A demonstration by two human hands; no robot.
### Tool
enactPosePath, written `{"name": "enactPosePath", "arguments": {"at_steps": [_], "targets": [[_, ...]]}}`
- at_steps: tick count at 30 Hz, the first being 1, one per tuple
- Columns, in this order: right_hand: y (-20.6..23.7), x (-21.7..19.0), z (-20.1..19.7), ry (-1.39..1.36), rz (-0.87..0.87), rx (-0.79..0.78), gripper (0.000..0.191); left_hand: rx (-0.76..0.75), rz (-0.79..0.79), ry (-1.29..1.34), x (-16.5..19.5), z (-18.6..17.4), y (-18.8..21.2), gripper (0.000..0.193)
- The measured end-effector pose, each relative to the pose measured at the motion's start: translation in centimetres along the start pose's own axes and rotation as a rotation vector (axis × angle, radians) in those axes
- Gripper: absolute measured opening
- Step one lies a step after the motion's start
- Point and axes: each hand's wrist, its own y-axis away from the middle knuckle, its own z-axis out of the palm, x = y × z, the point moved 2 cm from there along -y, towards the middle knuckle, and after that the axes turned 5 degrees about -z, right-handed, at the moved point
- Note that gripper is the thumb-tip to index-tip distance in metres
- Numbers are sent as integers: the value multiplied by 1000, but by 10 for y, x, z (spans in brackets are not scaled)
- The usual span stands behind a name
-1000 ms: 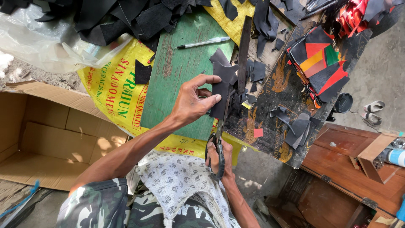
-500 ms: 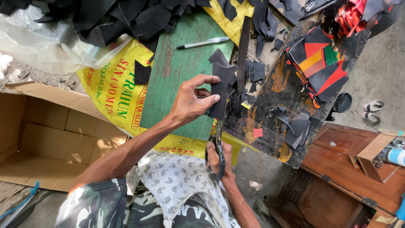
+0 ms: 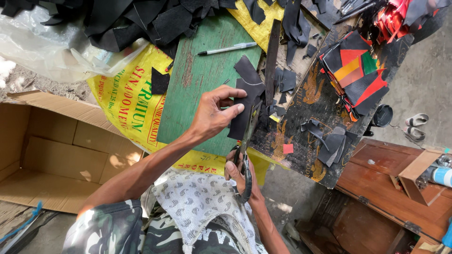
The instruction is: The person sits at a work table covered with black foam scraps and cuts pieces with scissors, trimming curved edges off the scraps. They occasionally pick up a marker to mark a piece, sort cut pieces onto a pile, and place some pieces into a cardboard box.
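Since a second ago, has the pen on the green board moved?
No. The pen lies at the same spot near the green board top edge.

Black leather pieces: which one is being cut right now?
The black piece pinched in the left hand, with the scissors in the right hand at its edge; the other pieces lie loose on the boards.

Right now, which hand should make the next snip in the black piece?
Probably the right hand: it already grips the scissors, blades at the black piece. The left hand pinches that piece over the green board, so it is busy holding.
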Motion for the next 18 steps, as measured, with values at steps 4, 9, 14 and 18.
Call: {"name": "enactPosePath", "arguments": {"at_steps": [4,9,14,18], "targets": [[0,-1,-1,121,19,27,57,-18,51,-40,2,6,7,41],[-2,-7,-5,224,-29,57,41,16,58,-103,9,13,16,42],[-5,-7,-4,225,-21,73,33,33,48,-132,12,12,17,43],[-6,-8,-3,214,-37,85,28,39,55,-142,12,13,18,43]]}}
